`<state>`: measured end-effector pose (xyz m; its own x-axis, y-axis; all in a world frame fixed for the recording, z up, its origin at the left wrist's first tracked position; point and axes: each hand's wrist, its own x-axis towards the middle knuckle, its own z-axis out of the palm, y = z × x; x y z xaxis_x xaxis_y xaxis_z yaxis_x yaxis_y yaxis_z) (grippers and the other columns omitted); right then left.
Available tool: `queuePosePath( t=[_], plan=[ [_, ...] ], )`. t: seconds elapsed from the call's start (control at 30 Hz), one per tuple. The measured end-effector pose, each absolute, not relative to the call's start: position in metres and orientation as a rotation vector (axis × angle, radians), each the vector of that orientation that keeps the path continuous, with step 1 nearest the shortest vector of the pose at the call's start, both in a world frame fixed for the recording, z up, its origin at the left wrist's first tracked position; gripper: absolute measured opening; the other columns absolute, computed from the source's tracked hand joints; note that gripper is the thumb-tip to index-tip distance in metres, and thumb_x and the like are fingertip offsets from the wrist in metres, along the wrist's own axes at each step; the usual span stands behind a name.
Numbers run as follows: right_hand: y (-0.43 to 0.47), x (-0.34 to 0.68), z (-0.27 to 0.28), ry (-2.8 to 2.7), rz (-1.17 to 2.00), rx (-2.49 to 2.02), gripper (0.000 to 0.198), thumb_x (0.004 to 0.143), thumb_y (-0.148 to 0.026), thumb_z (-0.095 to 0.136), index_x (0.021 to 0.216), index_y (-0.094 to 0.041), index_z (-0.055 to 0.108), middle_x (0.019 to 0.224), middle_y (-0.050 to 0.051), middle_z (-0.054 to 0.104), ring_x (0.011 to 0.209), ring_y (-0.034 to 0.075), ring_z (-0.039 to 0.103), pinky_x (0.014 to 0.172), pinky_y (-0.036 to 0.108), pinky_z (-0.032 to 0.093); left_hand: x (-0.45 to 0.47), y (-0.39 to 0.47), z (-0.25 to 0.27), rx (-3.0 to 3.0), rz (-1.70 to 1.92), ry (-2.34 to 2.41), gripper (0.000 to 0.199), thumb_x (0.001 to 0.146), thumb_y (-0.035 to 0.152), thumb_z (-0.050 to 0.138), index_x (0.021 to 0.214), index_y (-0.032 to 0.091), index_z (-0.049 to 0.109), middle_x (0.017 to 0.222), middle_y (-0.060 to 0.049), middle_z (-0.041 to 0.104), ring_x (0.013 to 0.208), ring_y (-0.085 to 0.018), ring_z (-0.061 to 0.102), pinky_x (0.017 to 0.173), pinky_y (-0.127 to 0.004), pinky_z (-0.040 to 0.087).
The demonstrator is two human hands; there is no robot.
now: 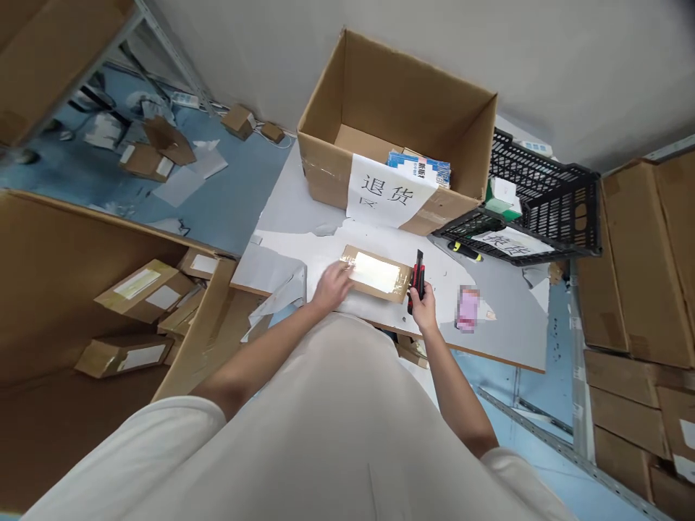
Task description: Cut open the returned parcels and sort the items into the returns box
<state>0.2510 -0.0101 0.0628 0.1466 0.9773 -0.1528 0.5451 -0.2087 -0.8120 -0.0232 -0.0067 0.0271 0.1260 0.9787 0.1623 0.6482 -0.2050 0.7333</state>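
A small flat cardboard box (378, 273) with a white label and shiny tape lies on the table in front of me. My left hand (332, 287) grips its left end, fingers curled over the edge. Beside the box's right end, my right hand (424, 307) is closed around a red and black utility knife (418, 278), which points away from me. Whether its blade is out is too small to tell. The knife is very near the box's right edge; contact is unclear.
Behind stands a large open carton (326, 177) with blue packages inside. A black plastic crate (565, 199) is at its right, near a yellow and black cutter (465, 251). A pixelated pink item (468, 309) lies on the white table (510, 325). Left is a big carton (209, 318) holding small boxes.
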Motion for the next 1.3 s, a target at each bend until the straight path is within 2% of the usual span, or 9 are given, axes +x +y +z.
queuePosePath(
  t=[0.07,0.2,0.3,0.4,0.63,0.83,1.3],
  plan=[
    [-0.005,0.248,0.075,-1.598,0.794,-1.87,0.049,0.089,-0.049,0.041,0.126,-0.017,0.048,0.111,0.013,0.064,0.1,0.026,0.059,0.086,0.039,0.047,-0.018,-0.008,0.023,2.058,0.86,1.299,0.023,0.091,0.031,0.048,0.105,0.02,0.064,0.119,-0.012,0.063,0.123,-0.024,0.051,0.105,-0.05,0.04],
    [0.019,0.224,0.109,-2.289,0.712,-1.7,0.049,0.095,-0.042,0.035,0.139,-0.022,0.041,0.125,0.012,0.059,0.108,0.028,0.057,0.085,0.036,0.046,-0.015,-0.01,0.012,2.068,0.923,1.096,0.029,0.096,0.028,0.037,0.102,0.02,0.065,0.116,-0.01,0.066,0.123,-0.02,0.053,0.108,-0.048,0.039],
    [0.042,0.199,0.123,-2.851,0.698,-1.519,0.051,0.096,-0.039,0.036,0.146,-0.031,0.032,0.116,0.009,0.063,0.097,0.026,0.061,0.074,0.032,0.045,-0.015,-0.011,0.006,2.038,0.972,1.033,0.031,0.096,0.029,0.037,0.104,0.017,0.065,0.116,-0.013,0.066,0.124,-0.02,0.052,0.108,-0.045,0.041],
    [0.059,0.182,0.123,-3.135,0.583,-1.403,0.054,0.096,-0.034,0.036,0.148,-0.038,0.023,0.11,0.008,0.063,0.086,0.024,0.063,0.069,0.031,0.043,-0.013,-0.008,0.003,1.993,0.986,1.045,0.032,0.096,0.03,0.036,0.106,0.019,0.065,0.117,-0.012,0.066,0.125,-0.02,0.051,0.11,-0.045,0.04],
    [0.064,0.167,0.127,-3.343,0.418,-1.381,0.061,0.096,-0.024,0.034,0.15,-0.037,0.011,0.107,0.01,0.062,0.08,0.023,0.065,0.071,0.032,0.043,-0.01,0.001,0.002,1.983,1.002,1.068,0.03,0.096,0.028,0.039,0.104,0.019,0.066,0.114,-0.011,0.067,0.122,-0.02,0.054,0.11,-0.044,0.041],
    [0.065,0.157,0.147,-3.589,0.243,-1.402,0.067,0.093,-0.013,0.029,0.151,-0.034,0.0,0.11,0.012,0.061,0.083,0.021,0.066,0.067,0.029,0.045,-0.011,0.001,-0.004,2.147,1.085,1.083,0.024,0.095,0.024,0.042,0.101,0.017,0.065,0.109,-0.01,0.069,0.117,-0.019,0.057,0.102,-0.044,0.05],
    [0.024,0.303,0.181,-3.5,0.135,-1.87,0.078,0.085,-0.001,0.036,0.149,-0.04,0.013,0.102,0.01,0.063,0.071,0.019,0.066,0.057,0.025,0.041,-0.01,0.008,-0.005,2.261,0.97,1.143,0.02,0.094,0.021,0.045,0.099,0.017,0.064,0.106,-0.01,0.069,0.113,-0.019,0.059,0.096,-0.044,0.051]
  ],
)
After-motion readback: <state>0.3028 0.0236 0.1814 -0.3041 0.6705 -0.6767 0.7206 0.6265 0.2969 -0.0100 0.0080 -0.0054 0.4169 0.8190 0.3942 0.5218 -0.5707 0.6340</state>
